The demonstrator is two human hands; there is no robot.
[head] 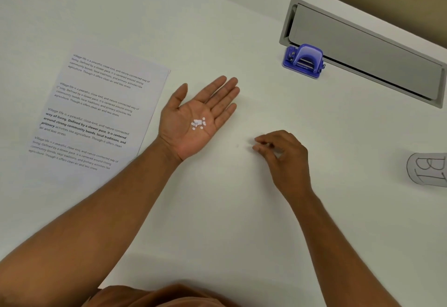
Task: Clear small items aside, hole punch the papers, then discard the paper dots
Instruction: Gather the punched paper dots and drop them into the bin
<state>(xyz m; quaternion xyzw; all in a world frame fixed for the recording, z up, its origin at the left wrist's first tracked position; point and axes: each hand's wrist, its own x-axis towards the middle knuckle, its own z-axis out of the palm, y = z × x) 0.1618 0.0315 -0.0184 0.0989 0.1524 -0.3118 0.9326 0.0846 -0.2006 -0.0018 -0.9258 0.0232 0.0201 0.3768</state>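
The left hand lies flat, palm up, fingers straight, just right of the papers on the bench. Paper dots rest on its palm. The right hand, right of the papers, has fingertips pinched together; contents cannot be told.

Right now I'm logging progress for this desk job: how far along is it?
Punching looks finished: the hole punch stands aside by the grey cable hatch, and the papers lie flat at the left. In hand: the left hand lies palm up, carrying paper dots, while the right hand hovers curled over the table. Left: discarding the dots.
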